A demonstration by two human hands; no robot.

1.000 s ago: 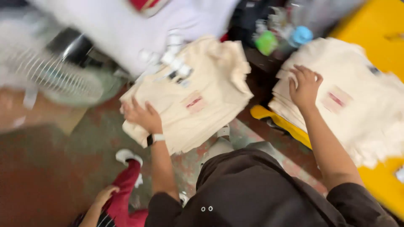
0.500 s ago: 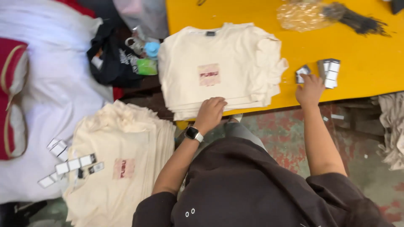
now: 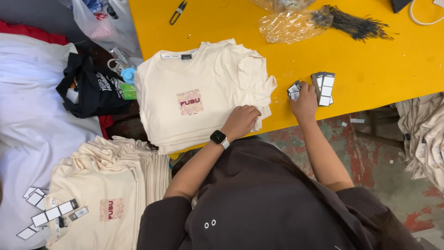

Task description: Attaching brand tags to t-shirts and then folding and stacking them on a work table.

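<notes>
Here, on the yellow table [image 3: 370, 65], the left hand [image 3: 240, 121] presses folded shirts [image 3: 194, 97]; the right hand [image 3: 305, 101] grasps tags [image 3: 294, 90].

light: bright, even, from overhead | shadows: soft, faint | glare: none | focus: sharp, slight edge distortion

The shirts [image 3: 199, 92] under the left hand [image 3: 240, 121] are matt cream cloth, soft and creased at the folds, with a flat printed patch on the chest. The tags [image 3: 323, 87] by the right hand [image 3: 304, 102] look like smooth card, black and white with a slight sheen. The table [image 3: 370, 60] is a smooth, matt yellow surface. The bag [image 3: 289, 24] on it is thin clear plastic, crinkled and glossy. The watch [image 3: 218, 137] has a glossy dark face. The floor [image 3: 370, 153] is rough, with worn red paint.
</notes>
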